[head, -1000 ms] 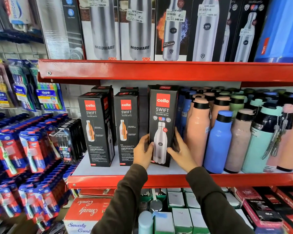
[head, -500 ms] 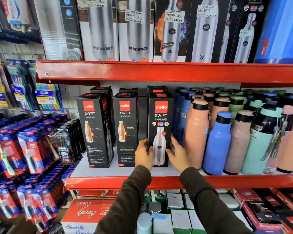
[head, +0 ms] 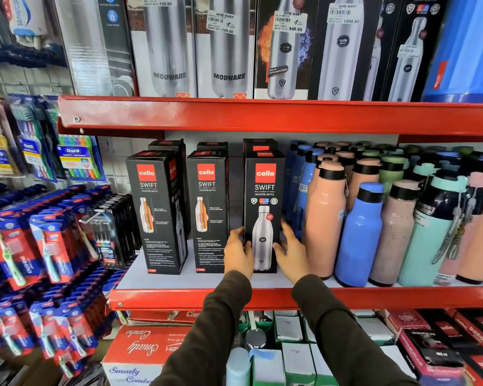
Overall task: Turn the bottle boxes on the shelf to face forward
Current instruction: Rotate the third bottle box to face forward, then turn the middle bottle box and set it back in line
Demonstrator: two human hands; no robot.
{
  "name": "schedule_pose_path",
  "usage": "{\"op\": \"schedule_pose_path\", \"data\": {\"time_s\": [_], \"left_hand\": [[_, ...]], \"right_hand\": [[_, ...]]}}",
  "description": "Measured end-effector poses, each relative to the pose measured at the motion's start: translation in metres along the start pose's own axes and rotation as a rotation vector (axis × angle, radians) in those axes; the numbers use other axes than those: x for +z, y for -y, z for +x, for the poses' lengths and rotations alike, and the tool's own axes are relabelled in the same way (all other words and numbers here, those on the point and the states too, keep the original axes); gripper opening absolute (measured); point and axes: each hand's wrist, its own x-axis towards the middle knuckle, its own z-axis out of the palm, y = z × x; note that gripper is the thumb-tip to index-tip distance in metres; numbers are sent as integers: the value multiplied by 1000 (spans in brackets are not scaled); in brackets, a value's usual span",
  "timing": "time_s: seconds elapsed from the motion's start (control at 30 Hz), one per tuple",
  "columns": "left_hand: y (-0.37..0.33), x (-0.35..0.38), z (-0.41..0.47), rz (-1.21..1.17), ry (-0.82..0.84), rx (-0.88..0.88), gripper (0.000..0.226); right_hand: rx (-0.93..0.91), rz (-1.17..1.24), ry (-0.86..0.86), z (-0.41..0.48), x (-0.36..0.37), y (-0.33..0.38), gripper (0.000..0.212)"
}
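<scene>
Both hands are low on the right-hand box [head: 264, 213], which stands upright on the middle shelf [head: 207, 298] just beside the pink bottle [head: 324, 218]. The left hand [head: 238, 253] has its thumb laid on the front panel and its fingers curled round the left edge; the right hand [head: 292, 253] presses flat against the right side, fingers loosely spread. The steel-bottle picture looks squarely out, so this box seems done bar the final nudge. To finish well, I'd say keep the base flat on the shelf and slide it to line up with the middle box [head: 207, 210], not tipping it, since it is tall and narrow. The left box [head: 154, 210] sits slightly turned, its side panel showing, so it probably wants the same treatment
</scene>
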Motion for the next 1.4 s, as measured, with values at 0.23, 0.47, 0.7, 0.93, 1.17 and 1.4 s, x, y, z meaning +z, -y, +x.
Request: {"op": "schedule_pose_path", "data": {"time_s": [0.23, 0.47, 0.7, 0.93, 1.17, 1.4], "left_hand": [[-4, -5, -4, 29, 46, 18, 39], [-4, -27, -15, -43, 4, 150, 38], [2, -64, -20, -86, -233, 358, 30], [16, -94, -3, -28, -243, 284, 52], [31, -108, 13, -27, -193, 146, 49], [50, -107, 18, -24, -132, 33, 39]], "right_hand": [[-33, 32, -191, -10, 6, -1, 42], [-121, 91, -418, -26, 10, 6, 16], [-248, 170, -314, -52, 49, 38, 14], [-162, 180, -128, -44, 101, 56, 41], [-43, 128, -94, -25, 122, 64, 48], [-24, 147, -159, -24, 130, 66, 42]]}}
